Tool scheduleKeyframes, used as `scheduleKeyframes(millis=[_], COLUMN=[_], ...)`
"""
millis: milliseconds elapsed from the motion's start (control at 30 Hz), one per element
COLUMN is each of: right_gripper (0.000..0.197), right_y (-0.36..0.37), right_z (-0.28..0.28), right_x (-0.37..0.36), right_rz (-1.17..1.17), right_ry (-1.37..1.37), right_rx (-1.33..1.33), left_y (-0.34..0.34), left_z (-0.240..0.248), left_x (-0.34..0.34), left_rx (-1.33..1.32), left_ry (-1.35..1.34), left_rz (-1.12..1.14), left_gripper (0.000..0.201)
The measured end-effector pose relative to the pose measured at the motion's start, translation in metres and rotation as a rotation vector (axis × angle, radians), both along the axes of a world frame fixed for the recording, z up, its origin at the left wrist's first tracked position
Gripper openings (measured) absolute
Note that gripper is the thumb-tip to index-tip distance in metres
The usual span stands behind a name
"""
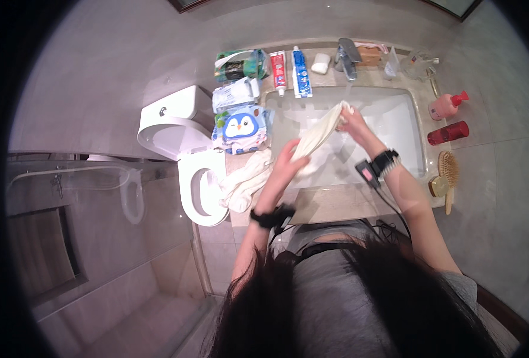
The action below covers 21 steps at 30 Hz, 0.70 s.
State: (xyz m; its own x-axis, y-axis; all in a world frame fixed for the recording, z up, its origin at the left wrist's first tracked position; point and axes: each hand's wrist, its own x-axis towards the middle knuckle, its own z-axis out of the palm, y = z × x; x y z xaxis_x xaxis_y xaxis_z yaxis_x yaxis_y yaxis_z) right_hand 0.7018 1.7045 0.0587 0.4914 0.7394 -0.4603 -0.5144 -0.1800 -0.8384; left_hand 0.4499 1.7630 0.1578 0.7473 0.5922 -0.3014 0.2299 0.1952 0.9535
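A long, narrow white sock-like cloth [321, 132] is stretched at a slant over the sink [400, 134]. My left hand [286, 166] is closed around its lower end, near the sink's front left edge. Higher up and to the right, my right hand [354, 124] pinches the other end, below the faucet [348, 58]. More white cloth [249, 179] lies in a crumpled heap on the counter, just left of my left hand. Both wrists wear black bands, and a cable runs from the right one.
Wipe packs [240, 128] stand left of the sink. Two toothpaste tubes [301, 73] and a soap bar [320, 63] lie behind it. On the right are a pink pump bottle [445, 107], a red bottle [448, 133] and a hairbrush [449, 170]. A toilet [184, 185] stands farther left.
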Motion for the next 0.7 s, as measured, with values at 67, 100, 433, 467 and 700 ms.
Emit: scheduleKeyframes(millis=[67, 100, 433, 467, 700], right_gripper=[0.035, 0.034, 0.037, 0.037, 0.039], right_y=[0.018, 0.025, 0.023, 0.021, 0.022], right_z=[-0.015, -0.019, -0.015, -0.016, -0.021], right_x=[0.048, 0.066, 0.087, 0.088, 0.099], right_rz=[-0.122, -0.21, 0.024, 0.013, 0.201], right_ry=[-0.068, -0.101, 0.278, 0.203, -0.092], right_rx=[-0.047, -0.098, 0.089, 0.021, -0.168], left_y=[0.004, 0.01, 0.034, 0.037, 0.037], left_z=[-0.03, -0.046, -0.173, -0.181, -0.191], left_x=[0.07, 0.103, 0.235, 0.233, 0.208], left_rx=[-0.291, -0.444, -0.836, -0.714, 0.079], left_ry=[-0.03, -0.082, -0.561, -0.412, 0.209], left_rz=[0.027, 0.027, 0.309, 0.271, 0.178], left_gripper=[0.043, 0.043, 0.044, 0.042, 0.051])
